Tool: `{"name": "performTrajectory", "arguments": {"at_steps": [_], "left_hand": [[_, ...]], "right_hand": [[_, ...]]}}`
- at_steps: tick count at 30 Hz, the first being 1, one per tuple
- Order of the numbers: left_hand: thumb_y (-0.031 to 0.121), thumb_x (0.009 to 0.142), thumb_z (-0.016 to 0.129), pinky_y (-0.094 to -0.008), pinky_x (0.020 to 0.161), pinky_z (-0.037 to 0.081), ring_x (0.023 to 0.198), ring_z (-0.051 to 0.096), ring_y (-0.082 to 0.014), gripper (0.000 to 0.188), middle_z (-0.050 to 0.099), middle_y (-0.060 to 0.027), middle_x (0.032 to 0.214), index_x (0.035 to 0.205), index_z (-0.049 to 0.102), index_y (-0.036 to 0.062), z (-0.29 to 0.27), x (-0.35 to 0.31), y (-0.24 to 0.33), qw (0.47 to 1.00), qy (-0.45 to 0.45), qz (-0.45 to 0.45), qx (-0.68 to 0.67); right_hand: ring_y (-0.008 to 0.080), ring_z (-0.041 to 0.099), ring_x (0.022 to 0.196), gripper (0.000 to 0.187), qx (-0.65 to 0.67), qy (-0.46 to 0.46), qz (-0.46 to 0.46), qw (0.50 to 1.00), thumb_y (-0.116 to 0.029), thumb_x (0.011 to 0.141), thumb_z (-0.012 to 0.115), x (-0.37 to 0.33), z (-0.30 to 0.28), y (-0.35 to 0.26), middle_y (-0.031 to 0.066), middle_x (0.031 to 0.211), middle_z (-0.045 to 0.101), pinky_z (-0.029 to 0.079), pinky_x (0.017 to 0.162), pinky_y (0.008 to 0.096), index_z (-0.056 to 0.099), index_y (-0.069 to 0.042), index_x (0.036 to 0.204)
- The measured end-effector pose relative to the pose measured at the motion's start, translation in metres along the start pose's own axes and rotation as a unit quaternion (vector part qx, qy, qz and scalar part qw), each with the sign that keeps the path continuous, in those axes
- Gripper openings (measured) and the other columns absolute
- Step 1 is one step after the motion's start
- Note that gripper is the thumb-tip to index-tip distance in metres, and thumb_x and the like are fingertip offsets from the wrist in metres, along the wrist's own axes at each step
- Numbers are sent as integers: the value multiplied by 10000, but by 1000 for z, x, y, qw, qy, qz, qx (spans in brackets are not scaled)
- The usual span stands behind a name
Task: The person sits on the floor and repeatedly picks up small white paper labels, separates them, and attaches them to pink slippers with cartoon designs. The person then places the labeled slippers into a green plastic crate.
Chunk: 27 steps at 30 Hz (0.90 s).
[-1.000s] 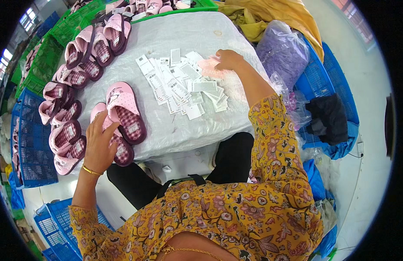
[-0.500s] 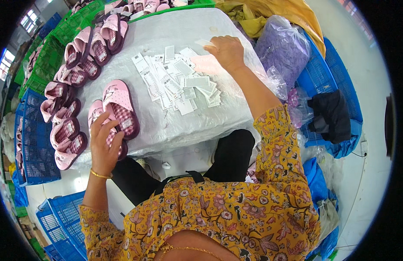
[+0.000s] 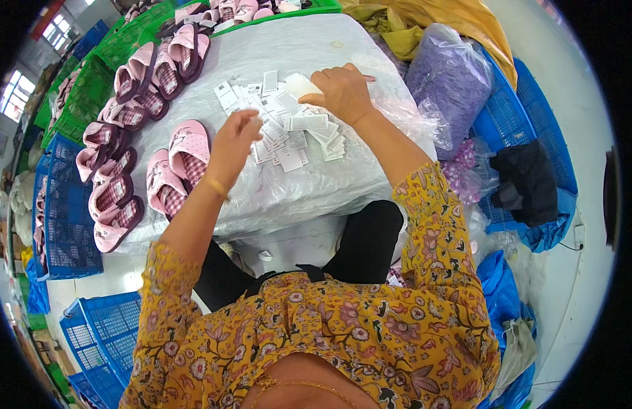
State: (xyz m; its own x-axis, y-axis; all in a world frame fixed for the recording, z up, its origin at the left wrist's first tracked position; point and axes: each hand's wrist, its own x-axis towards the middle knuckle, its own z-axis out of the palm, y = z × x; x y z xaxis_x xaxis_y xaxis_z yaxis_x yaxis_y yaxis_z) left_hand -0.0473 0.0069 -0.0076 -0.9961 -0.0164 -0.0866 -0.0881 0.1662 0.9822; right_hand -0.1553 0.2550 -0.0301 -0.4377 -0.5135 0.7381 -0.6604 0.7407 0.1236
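In my right hand [image 3: 344, 94] is a small white paper label [image 3: 302, 86], pinched between thumb and fingers at the far side of a loose heap of printed labels [image 3: 280, 146]. My left hand [image 3: 235, 146] hovers by the heap's left edge; its fingers are apart, slightly bent, with nothing visible in them. Left of that wrist, a pair of pink slippers [image 3: 190, 146] with checked purple insoles lies on the plastic-covered table [image 3: 316, 194]. My left forearm passes close to the slippers' right side.
More pink slippers [image 3: 111, 193] stand in a row along the table's left edge. Green crates [image 3: 91, 95] and a blue crate [image 3: 72, 211] flank that side. At the right are a clear bag of purple material [image 3: 447, 85], blue crates [image 3: 551, 129] and a dark cloth [image 3: 524, 180].
My left hand has left the pair of slippers and moved right and away from me, to the labels. The right hand has come slightly left and nearer, still holding a label.
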Motion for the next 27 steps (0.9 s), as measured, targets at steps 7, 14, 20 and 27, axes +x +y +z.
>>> {"name": "performTrajectory", "arguments": {"at_steps": [7, 14, 20, 27], "left_hand": [[151, 832, 732, -288, 754, 486, 826, 606, -143, 182, 661, -54, 943, 944, 702, 10, 28, 61, -2, 960, 29, 229, 158], [144, 843, 735, -290, 684, 493, 713, 599, -150, 157, 656, -72, 796, 840, 667, 3, -12, 57, -5, 945, 156, 250, 142], [55, 748, 771, -373, 640, 490, 720, 593, -277, 125, 622, -89, 757, 805, 660, 56, -18, 10, 15, 748, 157, 521, 380], [5, 666, 752, -372, 663, 491, 758, 590, -264, 194, 621, -56, 796, 815, 641, 61, -9, -31, 5, 718, 97, 563, 396]], "right_hand": [[191, 588, 593, 456, 47, 63, -58, 995, -551, 739, 706, 14, -18, -15, 12, 599, 561, 415, 647, 342, 551, -125, 690], [188, 578, 571, 426, -52, 132, -2, 990, -522, 786, 695, 15, 17, 26, 8, 603, 572, 390, 596, 353, 561, -132, 676], [219, 623, 696, 380, 17, 91, 122, 988, -459, 848, 689, 18, 15, 8, 95, 822, 661, 484, 724, 335, 668, -92, 947], [130, 599, 786, 404, 639, -109, 514, 562, -312, 874, 722, -14, -41, -100, 61, 920, 644, 489, 696, 264, 586, -28, 1126]]}}
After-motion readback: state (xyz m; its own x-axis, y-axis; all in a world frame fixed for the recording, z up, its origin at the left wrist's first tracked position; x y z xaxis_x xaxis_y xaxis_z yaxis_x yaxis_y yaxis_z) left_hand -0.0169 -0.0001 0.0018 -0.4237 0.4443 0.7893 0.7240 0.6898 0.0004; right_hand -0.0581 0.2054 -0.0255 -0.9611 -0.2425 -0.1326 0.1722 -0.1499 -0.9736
